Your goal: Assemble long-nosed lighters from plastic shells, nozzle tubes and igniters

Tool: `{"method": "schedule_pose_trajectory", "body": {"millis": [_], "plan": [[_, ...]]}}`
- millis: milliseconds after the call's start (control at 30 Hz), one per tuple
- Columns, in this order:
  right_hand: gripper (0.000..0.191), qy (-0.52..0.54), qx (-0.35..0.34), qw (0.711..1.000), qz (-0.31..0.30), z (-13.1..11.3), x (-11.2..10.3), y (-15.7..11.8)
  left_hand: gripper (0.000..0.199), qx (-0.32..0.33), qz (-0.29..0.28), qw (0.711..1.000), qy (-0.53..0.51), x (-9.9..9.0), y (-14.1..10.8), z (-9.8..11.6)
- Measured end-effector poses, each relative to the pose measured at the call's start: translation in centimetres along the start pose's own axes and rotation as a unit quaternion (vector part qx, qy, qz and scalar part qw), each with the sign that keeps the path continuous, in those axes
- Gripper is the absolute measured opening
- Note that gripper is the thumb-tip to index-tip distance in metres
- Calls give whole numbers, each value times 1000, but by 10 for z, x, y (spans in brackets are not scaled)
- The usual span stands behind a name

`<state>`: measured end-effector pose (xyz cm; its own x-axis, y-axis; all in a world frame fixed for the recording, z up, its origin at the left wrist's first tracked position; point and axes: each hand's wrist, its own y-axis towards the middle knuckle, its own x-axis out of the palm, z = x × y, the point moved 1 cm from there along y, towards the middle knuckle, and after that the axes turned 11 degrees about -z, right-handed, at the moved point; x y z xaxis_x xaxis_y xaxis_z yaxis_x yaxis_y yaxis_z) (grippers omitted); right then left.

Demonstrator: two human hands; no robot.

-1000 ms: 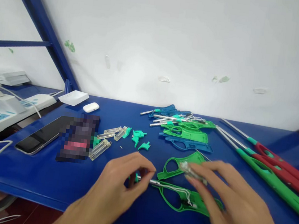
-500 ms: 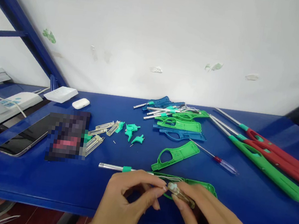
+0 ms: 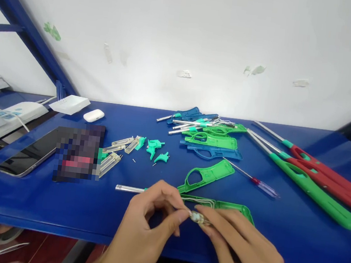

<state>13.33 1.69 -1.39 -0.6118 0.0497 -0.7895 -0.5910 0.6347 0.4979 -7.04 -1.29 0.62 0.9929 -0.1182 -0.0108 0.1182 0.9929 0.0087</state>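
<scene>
In my right hand is a small clear lighter fuel tank, gripped between thumb and fingers with its pale end toward the left. The thumb and index finger of my left hand are pinched together at that end; whatever sits between the fingertips is too small to make out. Just behind both hands lies an opened green lighter half with wires and a metal tube, partly hidden by my hands. Beyond it rests a loose green shell half.
A screwdriver lies right of centre, near assembled red and green lighters. Opened blue and green lighters are heaped at the back. Left are teal triggers, clear tanks, a phone and a white case.
The fuel tank has tilted and moved slightly left and up, so its pale end meets my left fingertips. The whole view has shifted a little.
</scene>
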Motion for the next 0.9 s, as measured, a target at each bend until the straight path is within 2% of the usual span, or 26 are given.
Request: {"method": "schedule_pose_trajectory", "body": {"millis": [167,267,900], "plan": [[28,9,-2,1000,3,0,-1,-2,36,-18,-9,1000,-23,0,-1,-1],[32,0,-1,1000,-1,1,1,-3,44,-25,-20,999,-28,-1,-1,-2],[36,-59,-21,998,-15,-1,0,-4,45,-12,-48,999,-14,-4,0,0]]}}
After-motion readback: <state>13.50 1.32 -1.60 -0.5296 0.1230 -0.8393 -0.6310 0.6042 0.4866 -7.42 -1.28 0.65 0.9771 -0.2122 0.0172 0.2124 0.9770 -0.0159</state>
